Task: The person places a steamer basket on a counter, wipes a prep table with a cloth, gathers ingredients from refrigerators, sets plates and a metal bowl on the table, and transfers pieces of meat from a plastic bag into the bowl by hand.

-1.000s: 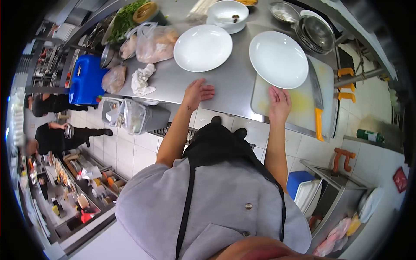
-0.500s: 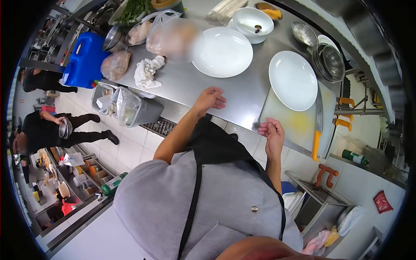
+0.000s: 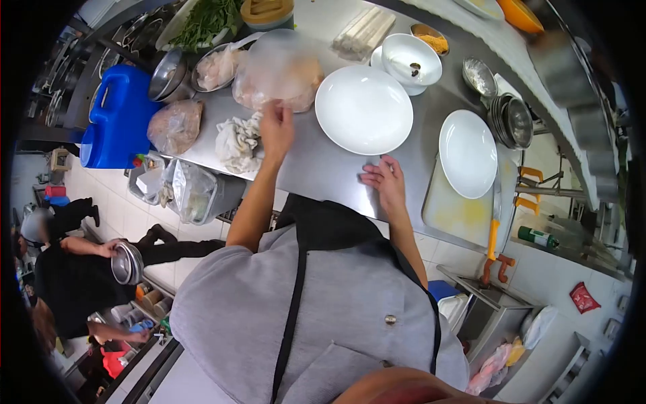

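My left hand (image 3: 276, 131) reaches over the table between a crumpled white cloth (image 3: 239, 145) and a clear plastic bag of pale raw meat (image 3: 279, 74). Its fingertips overlap the bag's near edge; whether they touch it I cannot tell. My right hand (image 3: 387, 185) is held with fingers apart, just below a white oval plate (image 3: 364, 111), holding nothing. A second oval plate (image 3: 469, 155) rests on a stained white cutting board (image 3: 451, 214). A knife with a yellow handle (image 3: 494, 236) lies along the board's right side.
White bowls (image 3: 412, 60), a small bowl of orange crumbs (image 3: 431, 40) and stacked metal bowls (image 3: 511, 121) stand at the back. A blue jug (image 3: 118, 118) and lined bins (image 3: 192, 192) are at left. Behind, a co-worker (image 3: 84, 276) carries metal bowls (image 3: 126, 262).
My left hand has moved forward and left toward the meat bag. My right hand has moved forward and left, nearer the first plate. The co-worker with bowls has come closer.
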A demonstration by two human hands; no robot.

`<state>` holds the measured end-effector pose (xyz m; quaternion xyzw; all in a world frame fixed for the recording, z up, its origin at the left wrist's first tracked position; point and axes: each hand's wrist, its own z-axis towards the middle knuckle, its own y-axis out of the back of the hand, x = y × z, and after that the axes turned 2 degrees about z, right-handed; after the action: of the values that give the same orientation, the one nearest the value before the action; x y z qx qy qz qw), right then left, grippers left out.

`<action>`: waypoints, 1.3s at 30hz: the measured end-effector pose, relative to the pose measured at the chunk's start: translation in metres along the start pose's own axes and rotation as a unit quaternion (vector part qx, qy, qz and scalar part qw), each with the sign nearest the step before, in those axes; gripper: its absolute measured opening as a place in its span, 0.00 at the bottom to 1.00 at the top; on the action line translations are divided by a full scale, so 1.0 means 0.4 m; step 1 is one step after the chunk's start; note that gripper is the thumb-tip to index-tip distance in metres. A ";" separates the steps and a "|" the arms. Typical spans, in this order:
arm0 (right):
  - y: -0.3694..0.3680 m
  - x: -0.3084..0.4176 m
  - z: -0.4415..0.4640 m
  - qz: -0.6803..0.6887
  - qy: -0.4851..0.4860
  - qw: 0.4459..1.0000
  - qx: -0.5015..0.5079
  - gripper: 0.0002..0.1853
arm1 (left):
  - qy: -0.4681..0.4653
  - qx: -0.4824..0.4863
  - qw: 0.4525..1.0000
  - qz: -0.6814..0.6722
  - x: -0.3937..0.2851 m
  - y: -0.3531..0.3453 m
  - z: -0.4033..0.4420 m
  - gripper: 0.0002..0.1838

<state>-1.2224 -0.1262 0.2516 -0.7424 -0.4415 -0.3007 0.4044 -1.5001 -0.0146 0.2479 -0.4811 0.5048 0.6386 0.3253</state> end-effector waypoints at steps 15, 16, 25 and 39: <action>-0.101 -0.023 0.100 0.079 -0.019 0.995 -0.059 0.20 | -0.115 -0.178 0.939 0.270 -0.039 0.062 0.268 0.30; -0.094 -0.038 0.081 0.074 -0.030 0.996 -0.047 0.20 | -0.185 -0.206 0.921 0.275 -0.041 0.066 0.269 0.25; -0.081 -0.040 0.088 0.060 -0.050 0.996 -0.037 0.22 | -0.073 -0.198 0.955 -0.208 -0.030 0.096 0.259 0.12; -0.262 -0.151 -0.016 -0.241 -0.054 0.937 0.245 0.04 | -0.179 -0.128 0.963 0.154 -0.086 0.339 -0.074 0.30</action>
<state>-1.3430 -0.1272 0.2413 -0.5067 -0.6885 -0.2305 0.4649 -1.6028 -0.0784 0.3247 -0.3135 0.4206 0.8158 0.2437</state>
